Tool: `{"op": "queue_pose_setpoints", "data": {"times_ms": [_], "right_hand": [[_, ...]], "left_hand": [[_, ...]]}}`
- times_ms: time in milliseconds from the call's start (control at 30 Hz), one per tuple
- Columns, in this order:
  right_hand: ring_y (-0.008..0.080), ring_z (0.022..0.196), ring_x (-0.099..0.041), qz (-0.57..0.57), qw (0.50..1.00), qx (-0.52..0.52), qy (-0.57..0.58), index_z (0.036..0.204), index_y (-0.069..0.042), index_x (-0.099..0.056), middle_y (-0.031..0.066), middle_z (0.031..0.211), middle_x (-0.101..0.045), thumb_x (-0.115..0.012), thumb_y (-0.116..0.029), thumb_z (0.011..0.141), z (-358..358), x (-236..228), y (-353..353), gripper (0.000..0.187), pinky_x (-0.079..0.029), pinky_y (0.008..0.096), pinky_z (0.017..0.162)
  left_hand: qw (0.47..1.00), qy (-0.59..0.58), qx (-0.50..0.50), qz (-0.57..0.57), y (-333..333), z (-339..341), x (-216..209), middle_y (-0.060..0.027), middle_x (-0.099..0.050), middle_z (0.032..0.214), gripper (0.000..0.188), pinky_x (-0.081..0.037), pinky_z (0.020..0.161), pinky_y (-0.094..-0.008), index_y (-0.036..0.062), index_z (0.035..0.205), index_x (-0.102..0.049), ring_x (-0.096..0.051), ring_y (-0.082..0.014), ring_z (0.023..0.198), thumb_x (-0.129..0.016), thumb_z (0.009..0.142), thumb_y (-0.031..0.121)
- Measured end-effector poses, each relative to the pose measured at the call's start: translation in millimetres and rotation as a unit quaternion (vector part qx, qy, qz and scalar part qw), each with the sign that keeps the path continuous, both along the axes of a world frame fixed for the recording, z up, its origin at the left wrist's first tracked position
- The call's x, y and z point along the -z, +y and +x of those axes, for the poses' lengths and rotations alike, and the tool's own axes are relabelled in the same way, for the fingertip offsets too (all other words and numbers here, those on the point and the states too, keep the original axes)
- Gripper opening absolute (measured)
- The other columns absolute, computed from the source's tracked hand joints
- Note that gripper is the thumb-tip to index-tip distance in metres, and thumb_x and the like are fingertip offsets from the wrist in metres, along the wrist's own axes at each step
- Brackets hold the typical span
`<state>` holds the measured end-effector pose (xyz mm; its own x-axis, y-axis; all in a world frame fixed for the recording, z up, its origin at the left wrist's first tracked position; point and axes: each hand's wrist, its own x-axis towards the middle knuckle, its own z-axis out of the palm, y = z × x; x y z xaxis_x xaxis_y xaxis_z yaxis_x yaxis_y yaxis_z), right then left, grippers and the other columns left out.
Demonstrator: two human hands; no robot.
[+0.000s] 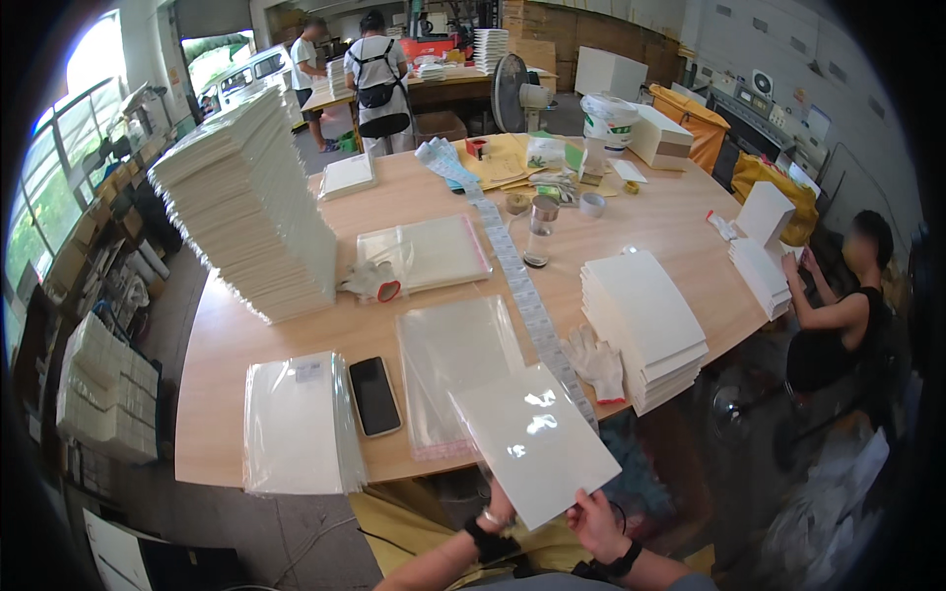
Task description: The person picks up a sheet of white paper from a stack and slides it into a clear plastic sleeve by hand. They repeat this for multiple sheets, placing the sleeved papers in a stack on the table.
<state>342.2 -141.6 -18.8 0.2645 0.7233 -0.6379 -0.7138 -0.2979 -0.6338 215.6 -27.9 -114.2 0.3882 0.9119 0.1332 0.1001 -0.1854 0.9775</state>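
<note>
A white rectangular board (pixel 537 448) is tilted in front of me at the table's near edge, glossy with reflections, with clear plastic along its left side. My right hand (pixel 596 524) grips its lower right corner, thumb on top. At its lower left edge is my left hand (pixel 499 502), closed on it from below, most fingers hidden behind it. Beyond the board lies a stack of clear plastic sleeves (pixel 443 340). To the left are a black phone (pixel 374 396) and a pile of sleeved white boards (pixel 296 424).
A tall stack of white boards (pixel 246 212) stands at the far left. On the right are a stack of white boards (pixel 645 320) and a knit glove (pixel 596 364). A label strip (pixel 527 300) runs along the table (pixel 227 394). A person (pixel 847 305) sits at the right; others stand behind.
</note>
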Motion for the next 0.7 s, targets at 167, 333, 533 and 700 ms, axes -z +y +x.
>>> {"op": "queue_pose_setpoints", "data": {"times_ms": [167,333,533,700], "right_hand": [[0.0168,0.070,-0.056,0.016,0.997,0.025,0.069,0.104,-0.012,-0.044,0.0040,0.083,-0.054,-0.048,-0.018,0.088,-23.7,64.1,19.8,0.017,-0.051,0.0353,0.064],[0.0225,0.082,-0.059,0.130,0.988,-0.010,0.085,0.100,0.000,-0.047,0.0113,0.092,-0.056,-0.045,-0.009,0.087,-20.3,61.4,91.6,0.016,-0.050,0.0327,0.072],[0.0213,0.083,-0.059,0.079,0.981,-0.165,0.062,0.105,0.003,-0.048,0.0118,0.092,-0.059,-0.046,-0.008,0.085,11.6,47.8,92.2,0.023,-0.049,0.0295,0.070],[0.0198,0.072,-0.058,0.164,0.800,-0.360,-0.451,0.093,-0.001,-0.058,0.0082,0.081,-0.059,-0.055,-0.015,0.080,-3.8,41.4,75.4,0.019,-0.047,0.0289,0.061]], "left_hand": [[0.954,-0.094,-0.005,-0.285,-46.5,-18.1,38.0,-0.0104,-0.058,0.100,0.025,-0.050,0.070,-0.0294,-0.0006,0.107,-0.051,-0.059,-0.0189,0.085,-0.048,0.086,0.012],[0.887,-0.226,-0.055,-0.399,-35.1,-15.0,45.2,-0.0095,-0.058,0.095,0.021,-0.051,0.067,-0.0294,0.0012,0.103,-0.048,-0.060,-0.0211,0.086,-0.052,0.086,0.013],[0.894,-0.172,-0.142,-0.389,-15.4,-43.9,10.5,-0.0036,-0.057,0.088,0.021,-0.047,0.065,-0.0289,0.0055,0.096,-0.050,-0.057,-0.0149,0.076,-0.054,0.084,0.023],[0.920,-0.091,-0.044,-0.379,-15.0,-69.6,-0.3,-0.0064,-0.059,0.103,0.036,-0.044,0.077,-0.0288,0.0011,0.107,-0.055,-0.054,-0.0169,0.099,-0.041,0.089,0.030]]}}
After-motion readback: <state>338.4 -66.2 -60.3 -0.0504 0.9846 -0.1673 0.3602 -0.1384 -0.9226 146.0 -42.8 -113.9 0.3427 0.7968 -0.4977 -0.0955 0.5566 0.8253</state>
